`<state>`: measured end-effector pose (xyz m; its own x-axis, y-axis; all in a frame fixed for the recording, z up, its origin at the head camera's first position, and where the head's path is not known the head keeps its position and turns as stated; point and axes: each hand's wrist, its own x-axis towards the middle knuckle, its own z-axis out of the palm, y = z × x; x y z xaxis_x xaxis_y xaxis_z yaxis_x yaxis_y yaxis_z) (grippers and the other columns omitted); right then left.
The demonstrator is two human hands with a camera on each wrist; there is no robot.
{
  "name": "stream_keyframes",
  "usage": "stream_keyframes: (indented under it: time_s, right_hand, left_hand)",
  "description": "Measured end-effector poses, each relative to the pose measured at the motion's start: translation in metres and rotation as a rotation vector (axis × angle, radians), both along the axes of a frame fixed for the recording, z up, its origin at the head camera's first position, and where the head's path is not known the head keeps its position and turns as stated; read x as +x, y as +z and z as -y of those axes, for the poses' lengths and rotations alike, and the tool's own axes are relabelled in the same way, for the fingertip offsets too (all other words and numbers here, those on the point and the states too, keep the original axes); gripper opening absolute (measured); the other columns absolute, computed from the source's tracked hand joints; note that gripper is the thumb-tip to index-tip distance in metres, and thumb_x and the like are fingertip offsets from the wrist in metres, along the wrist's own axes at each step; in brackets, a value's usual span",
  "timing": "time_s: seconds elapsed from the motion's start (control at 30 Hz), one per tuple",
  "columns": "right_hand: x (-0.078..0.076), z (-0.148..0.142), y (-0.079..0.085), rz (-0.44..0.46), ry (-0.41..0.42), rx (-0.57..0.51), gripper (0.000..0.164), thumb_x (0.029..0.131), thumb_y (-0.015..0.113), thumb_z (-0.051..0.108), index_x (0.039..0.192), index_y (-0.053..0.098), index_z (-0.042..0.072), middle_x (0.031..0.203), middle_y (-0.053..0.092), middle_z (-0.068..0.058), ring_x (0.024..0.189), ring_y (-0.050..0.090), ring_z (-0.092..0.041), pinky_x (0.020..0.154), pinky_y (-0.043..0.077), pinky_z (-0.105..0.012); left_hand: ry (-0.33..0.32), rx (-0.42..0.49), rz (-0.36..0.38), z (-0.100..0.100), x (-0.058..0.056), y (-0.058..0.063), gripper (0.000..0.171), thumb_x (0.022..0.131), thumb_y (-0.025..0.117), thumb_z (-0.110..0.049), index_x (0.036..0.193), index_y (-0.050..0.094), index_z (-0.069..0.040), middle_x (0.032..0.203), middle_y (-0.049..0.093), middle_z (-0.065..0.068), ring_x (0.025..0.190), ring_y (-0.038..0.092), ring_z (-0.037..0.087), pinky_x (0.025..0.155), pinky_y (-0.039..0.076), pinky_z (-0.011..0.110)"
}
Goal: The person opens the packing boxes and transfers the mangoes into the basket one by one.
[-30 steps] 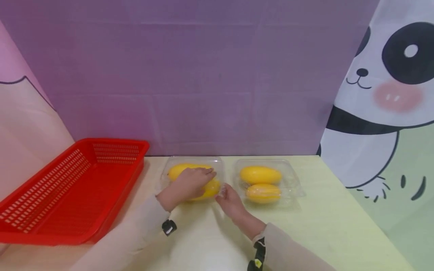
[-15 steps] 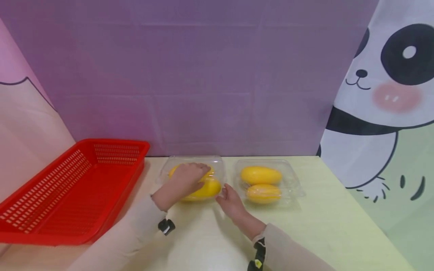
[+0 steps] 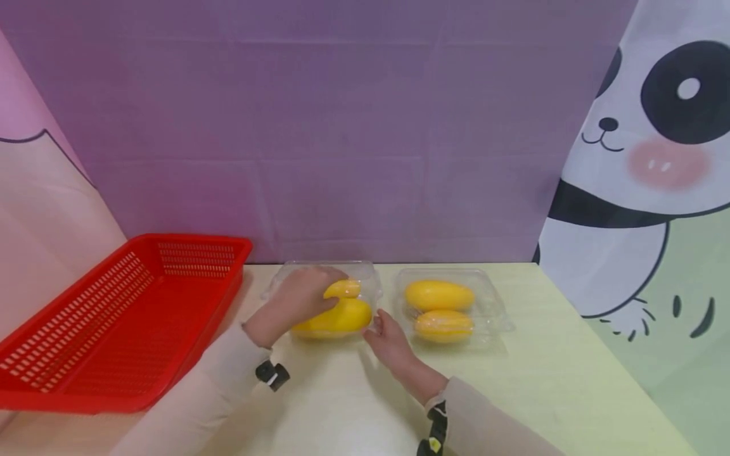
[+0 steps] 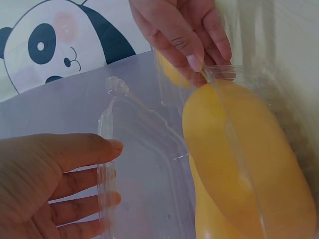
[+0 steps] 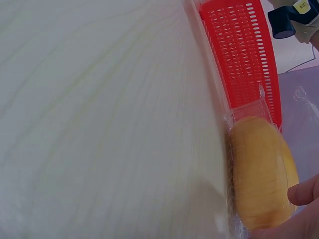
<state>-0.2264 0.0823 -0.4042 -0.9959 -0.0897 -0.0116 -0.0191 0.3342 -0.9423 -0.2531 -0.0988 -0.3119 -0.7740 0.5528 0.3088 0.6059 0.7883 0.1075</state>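
Note:
Two yellow oblong fruits lie in a clear plastic clamshell box: the front fruit (image 3: 349, 315) shows plainly, while my left hand partly covers the back fruit (image 3: 343, 289). My left hand (image 3: 299, 296) reaches over the box's left side. In the left wrist view, its thumb and fingers hold the edge of the clear lid (image 4: 144, 169), which stands raised from the fruit. At the box's right front corner my right hand (image 3: 390, 342) pinches the rim; its thumb and fingertips show at that edge in the left wrist view. The right wrist view catches only part of this hand (image 5: 296, 219).
Right of the hands stands a second clear box (image 3: 490, 294) with two more yellow fruits, one of them striped. A large red plastic basket (image 3: 165, 329) sits on the left. Behind the table (image 3: 542, 380) rises a purple backdrop (image 3: 353, 139); a panda-printed cloth (image 3: 616, 253) hangs at right.
My left hand has drawn back leftward from the middle of the lid to the box's left side, uncovering more of the front fruit. The right hand stays at the front corner.

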Motion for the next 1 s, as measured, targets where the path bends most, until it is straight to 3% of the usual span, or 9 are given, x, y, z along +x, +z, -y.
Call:
stream_keyframes:
  time_s: [0.13, 0.33, 0.5, 0.8, 1.0]
  right_hand:
    - [0.000, -0.001, -0.001, 0.002, 0.000, -0.004, 0.063, 0.090, 0.056, 0.009, 0.139, 0.024, -0.016, 0.139, 0.034, -0.036, 0.129, 0.036, -0.046, 0.106, 0.032, -0.052]
    - [0.000, -0.001, -0.001, 0.027, -0.002, -0.008, 0.063, 0.092, 0.055, 0.010, 0.141, 0.024, -0.014, 0.142, 0.031, -0.034, 0.131, 0.034, -0.044, 0.107, 0.030, -0.052]
    - [0.000, -0.001, -0.001, 0.037, 0.001, -0.013, 0.063, 0.092, 0.055, 0.011, 0.141, 0.024, -0.014, 0.142, 0.031, -0.033, 0.131, 0.034, -0.044, 0.107, 0.030, -0.052]
    - [0.000, -0.001, -0.002, 0.016, 0.009, -0.019, 0.064, 0.092, 0.055, 0.010, 0.141, 0.023, -0.015, 0.141, 0.032, -0.034, 0.131, 0.034, -0.045, 0.107, 0.030, -0.052]
    - [0.000, 0.000, -0.002, 0.011, 0.007, -0.008, 0.063, 0.092, 0.056, 0.010, 0.140, 0.024, -0.015, 0.141, 0.033, -0.034, 0.130, 0.035, -0.045, 0.107, 0.031, -0.052]
  left_hand:
    - [0.011, 0.021, -0.003, 0.002, -0.002, 0.000, 0.036, 0.080, 0.075, -0.017, 0.113, 0.067, -0.007, 0.108, 0.069, 0.007, 0.096, 0.064, 0.027, 0.087, 0.051, 0.042]
    - [0.088, 0.031, 0.044, 0.003, -0.003, 0.006, 0.037, 0.082, 0.073, -0.020, 0.118, 0.066, -0.011, 0.115, 0.067, 0.006, 0.103, 0.062, 0.027, 0.092, 0.049, 0.043]
    - [0.122, 0.064, 0.027, 0.005, -0.004, 0.010, 0.035, 0.083, 0.073, -0.022, 0.116, 0.067, -0.014, 0.114, 0.067, 0.005, 0.102, 0.062, 0.026, 0.088, 0.051, 0.043]
    - [0.114, 0.151, -0.137, 0.008, -0.013, 0.008, 0.023, 0.085, 0.071, -0.020, 0.107, 0.071, -0.012, 0.107, 0.070, 0.006, 0.097, 0.065, 0.025, 0.083, 0.053, 0.041]
    - [0.112, 0.193, -0.194, 0.009, -0.017, 0.008, 0.021, 0.085, 0.070, -0.021, 0.105, 0.072, -0.014, 0.103, 0.071, 0.004, 0.091, 0.066, 0.024, 0.079, 0.055, 0.039]
